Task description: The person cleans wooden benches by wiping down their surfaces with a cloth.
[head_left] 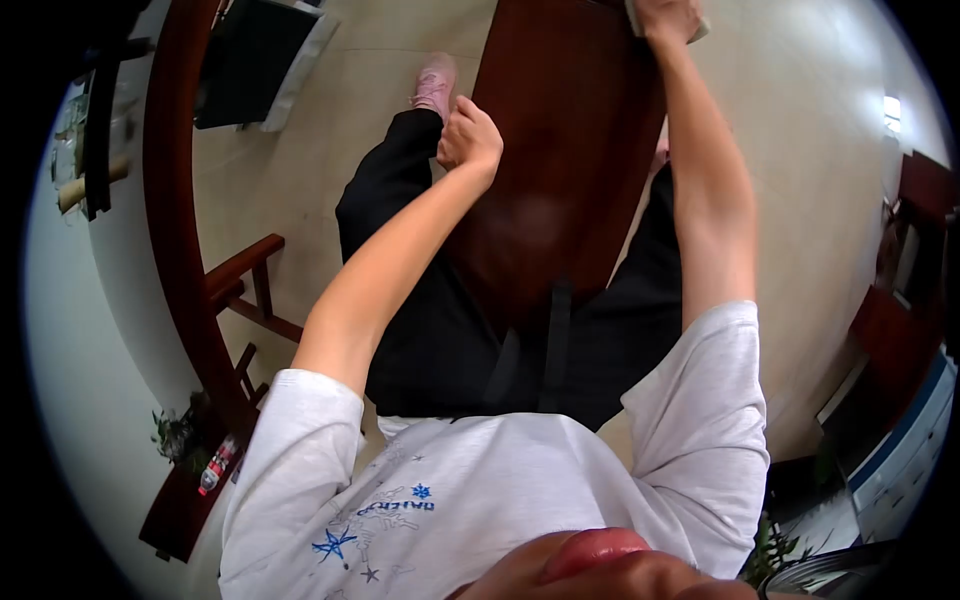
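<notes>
Right hand [668,17] at top edge of view, fingers curled over a pale object [700,30] at the bench's far right side; grip partly cut off by the frame. Object shows either side of the hand; too little visible to tell its long axis or which way it points. Left hand [470,140] curled into a fist by the bench's left edge; contents, if any, cannot be told. Dark red bench [570,130]: long axis runs forward from the lap, slightly rightward. Shirt [480,470]: blue lettering, not clearly legible. Bottle [215,468], left: red label, too small to read.
</notes>
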Demonstrator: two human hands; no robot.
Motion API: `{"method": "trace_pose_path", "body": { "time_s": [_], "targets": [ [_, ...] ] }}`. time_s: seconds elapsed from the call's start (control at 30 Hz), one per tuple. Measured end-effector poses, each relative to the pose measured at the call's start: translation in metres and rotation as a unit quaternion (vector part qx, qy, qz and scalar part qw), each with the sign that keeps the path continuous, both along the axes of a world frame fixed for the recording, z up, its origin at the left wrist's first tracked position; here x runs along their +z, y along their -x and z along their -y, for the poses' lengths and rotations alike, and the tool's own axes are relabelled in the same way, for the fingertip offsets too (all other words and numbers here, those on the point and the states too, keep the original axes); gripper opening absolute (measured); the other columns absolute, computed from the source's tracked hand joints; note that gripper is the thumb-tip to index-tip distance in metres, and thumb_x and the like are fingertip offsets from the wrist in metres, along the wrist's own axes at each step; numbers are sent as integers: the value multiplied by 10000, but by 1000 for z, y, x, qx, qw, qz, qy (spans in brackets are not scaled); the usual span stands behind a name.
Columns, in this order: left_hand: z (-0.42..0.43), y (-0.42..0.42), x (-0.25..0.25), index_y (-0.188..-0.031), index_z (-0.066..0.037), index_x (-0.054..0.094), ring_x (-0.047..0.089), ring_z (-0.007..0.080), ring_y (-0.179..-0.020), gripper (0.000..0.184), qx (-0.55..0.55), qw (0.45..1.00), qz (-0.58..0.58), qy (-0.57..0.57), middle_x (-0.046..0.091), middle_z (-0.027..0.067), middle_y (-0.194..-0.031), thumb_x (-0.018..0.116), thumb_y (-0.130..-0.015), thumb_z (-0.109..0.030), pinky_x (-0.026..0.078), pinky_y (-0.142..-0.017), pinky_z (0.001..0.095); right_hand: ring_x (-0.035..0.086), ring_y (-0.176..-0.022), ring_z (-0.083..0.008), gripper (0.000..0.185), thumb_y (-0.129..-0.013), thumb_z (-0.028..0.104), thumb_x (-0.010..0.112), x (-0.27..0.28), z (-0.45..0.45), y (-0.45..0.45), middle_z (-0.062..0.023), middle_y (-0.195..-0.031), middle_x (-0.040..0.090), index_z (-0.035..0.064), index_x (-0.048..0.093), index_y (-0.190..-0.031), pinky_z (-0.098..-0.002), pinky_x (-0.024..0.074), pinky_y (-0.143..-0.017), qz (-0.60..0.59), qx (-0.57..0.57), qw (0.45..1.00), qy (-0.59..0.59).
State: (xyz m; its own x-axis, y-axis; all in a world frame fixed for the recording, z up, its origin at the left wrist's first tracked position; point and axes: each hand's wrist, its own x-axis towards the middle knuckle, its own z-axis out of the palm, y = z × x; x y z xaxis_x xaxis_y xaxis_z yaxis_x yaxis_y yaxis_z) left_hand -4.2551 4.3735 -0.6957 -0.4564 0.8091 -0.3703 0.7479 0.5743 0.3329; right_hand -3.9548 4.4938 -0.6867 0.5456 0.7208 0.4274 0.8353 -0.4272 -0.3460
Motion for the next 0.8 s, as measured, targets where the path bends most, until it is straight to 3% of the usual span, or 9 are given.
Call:
{"method": "trace_pose_path", "body": {
  "time_s": [0.07, 0.1, 0.2, 0.3, 0.4, 0.53, 0.8],
  "targets": [
    [-4, -3, -9, -1023, 20, 774, 697, 452, -1099, 740, 16, 1000, 13, 0, 754, 238, -1123, 241, -1087, -489, 495, -1014, 550, 682, -1026, -378, 503, -865, 470, 767, -6, 48, 16, -143, -1042, 688, 82, 650, -1163, -518, 533, -883, 37, 38, 999, -8],
    [-4, -3, -13, -987, 16, 786, 698, 443, -1106, 733, 23, 1000, 11, -17, 753, 247, -1123, 245, -1095, -467, 496, -1008, 554, 648, -1060, -342, 534, -779, 411, 822, -12, 73, 22, -125, -1073, 661, 84, 641, -1160, -479, 524, -901, 61, 51, 997, 14],
    [-4, 1, -22, -1051, 11, 768, 691, 450, -1104, 713, -9, 999, 29, -39, 750, 236, -1123, 230, -1107, -454, 504, -994, 556, 645, -1045, -362, 609, -752, 391, 841, -20, 166, 70, -141, -1095, 650, 74, 614, -1219, -503, 511, -894, 31, 2, 999, 36],
    [13, 20, -39, -1158, 2, 676, 687, 461, -1088, 617, -146, 972, 70, -168, 739, 232, -1106, 266, -1111, -457, 512, -965, 566, 620, -1112, -374, 704, -738, 330, 866, -5, 272, 142, -163, -1176, 630, 45, 579, -1315, -507, 500, -917, 5, 28, 997, 72],
    [71, 55, -30, -1211, -30, 564, 692, 466, -1049, 496, -252, 942, 65, -211, 729, 233, -1093, 316, -1113, -449, 517, -926, 589, 575, -1175, -365, 737, -725, 290, 875, 0, 364, 200, -166, -1231, 593, 58, 567, -1353, -488, 461, -1009, 28, 80, 995, 61],
    [135, 106, -27, -1211, -65, 524, 704, 476, -999, 453, -266, 951, 66, -146, 731, 251, -1103, 324, -1114, -461, 517, -891, 622, 580, -1075, -345, 674, -720, 277, 867, 18, 443, 259, -124, -1116, 584, 89, 594, -1307, -478, 472, -915, -14, 100, 994, 52],
    [224, 162, -36, -1264, -70, 641, 657, 473, -1152, 663, -200, 974, 81, -67, 715, 252, -1211, 224, -1101, -560, 472, -1026, 584, 584, -1088, -333, 663, -689, 320, 900, 20, 510, 294, -107, -1109, 598, 103, 640, -1259, -463, 463, -949, -59, 129, 988, 56]
  ]
}}
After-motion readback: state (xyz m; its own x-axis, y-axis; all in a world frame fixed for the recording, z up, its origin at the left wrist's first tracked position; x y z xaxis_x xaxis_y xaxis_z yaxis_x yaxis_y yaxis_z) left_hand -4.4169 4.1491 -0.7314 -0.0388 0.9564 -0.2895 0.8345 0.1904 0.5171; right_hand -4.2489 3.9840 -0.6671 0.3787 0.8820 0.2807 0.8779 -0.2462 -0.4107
